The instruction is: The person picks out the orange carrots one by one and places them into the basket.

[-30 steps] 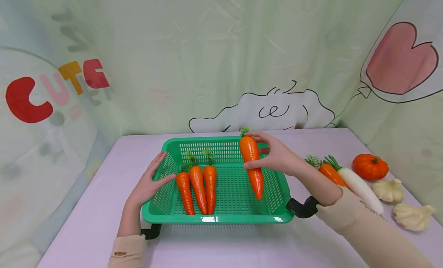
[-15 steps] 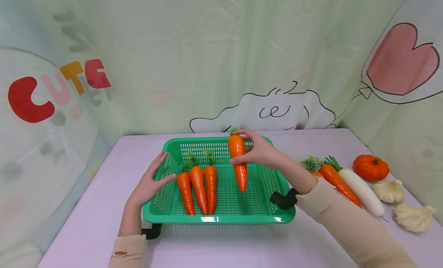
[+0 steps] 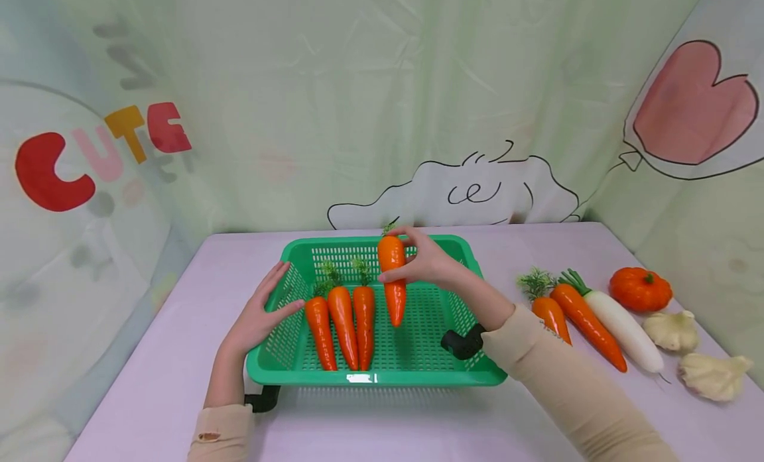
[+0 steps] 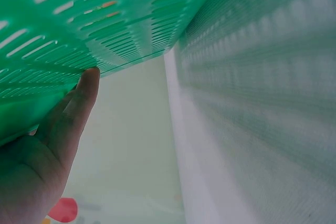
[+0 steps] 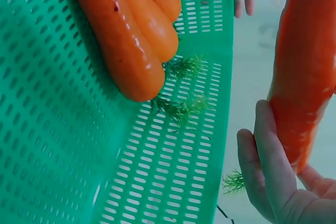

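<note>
A green plastic basket (image 3: 382, 377) stands on the table, with three carrots (image 3: 342, 326) lying side by side in its left part. At its left side, my left hand (image 3: 256, 323) holds the rim, thumb reaching over the inside and fingers along the outer wall. The left wrist view shows a finger (image 4: 86, 90) against the slotted outside wall. My right hand (image 3: 420, 260) pinches another carrot (image 3: 391, 256) between thumb and fingers, above the basket floor. This carrot points tip down, its leafy top towards the back. In the right wrist view, the held carrot (image 5: 307, 61) appears beside the basket rim.
Right of the basket, two more carrots (image 3: 587, 323) lie by a white radish (image 3: 623, 329). A small pumpkin (image 3: 640, 289) and two garlic bulbs (image 3: 713, 376) sit further right. Behind the table (image 3: 453, 422) hangs a printed curtain (image 3: 268, 117).
My right hand has carried its carrot leftwards over the basket, towards the three carrots. The left hand has kept its place on the basket. The carrots at right are less covered by the sleeve.
</note>
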Available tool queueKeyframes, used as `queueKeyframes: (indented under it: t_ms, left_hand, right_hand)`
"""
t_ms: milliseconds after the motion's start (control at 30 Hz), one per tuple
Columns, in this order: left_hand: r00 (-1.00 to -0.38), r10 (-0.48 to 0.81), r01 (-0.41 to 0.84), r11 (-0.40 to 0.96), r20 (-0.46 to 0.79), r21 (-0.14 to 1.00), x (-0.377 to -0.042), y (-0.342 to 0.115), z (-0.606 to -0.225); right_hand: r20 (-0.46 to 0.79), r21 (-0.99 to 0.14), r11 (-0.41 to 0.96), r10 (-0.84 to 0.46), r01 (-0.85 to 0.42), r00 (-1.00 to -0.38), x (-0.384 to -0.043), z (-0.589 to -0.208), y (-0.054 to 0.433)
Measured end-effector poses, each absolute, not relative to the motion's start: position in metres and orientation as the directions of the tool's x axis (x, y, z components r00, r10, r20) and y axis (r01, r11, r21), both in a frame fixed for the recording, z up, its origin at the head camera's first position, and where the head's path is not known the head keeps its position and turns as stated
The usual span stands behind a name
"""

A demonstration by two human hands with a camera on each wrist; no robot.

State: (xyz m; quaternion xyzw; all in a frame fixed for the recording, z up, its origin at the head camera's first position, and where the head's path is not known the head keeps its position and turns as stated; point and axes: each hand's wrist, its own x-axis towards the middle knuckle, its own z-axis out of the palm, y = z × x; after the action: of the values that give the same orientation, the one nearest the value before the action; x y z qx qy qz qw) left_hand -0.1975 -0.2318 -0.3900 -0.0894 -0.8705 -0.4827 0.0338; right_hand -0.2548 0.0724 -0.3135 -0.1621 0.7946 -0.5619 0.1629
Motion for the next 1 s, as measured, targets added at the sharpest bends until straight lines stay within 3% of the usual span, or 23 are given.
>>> queueKeyframes:
  t_ms: [333,700,1000]
  left_hand:
    - [-0.983,0.118,0.181,0.524,0.139,0.832,-0.198,-0.231,-0.390]
    - [-0.984,0.114,0.176,0.525,0.136,0.833,-0.197,-0.232,-0.391]
    - [-0.983,0.117,0.181,0.534,0.140,0.826,-0.198,-0.232,-0.391]
  right_hand:
    - [-0.082,-0.951,0.302,-0.460,-0.070,-0.884,-0.256,-0.330,0.064]
    - [-0.153,-0.902,0.429,-0.425,-0.049,-0.892,-0.261,-0.342,0.055]
    - [-0.245,-0.889,0.456,-0.393,0.043,-0.887,-0.266,-0.353,0.054]
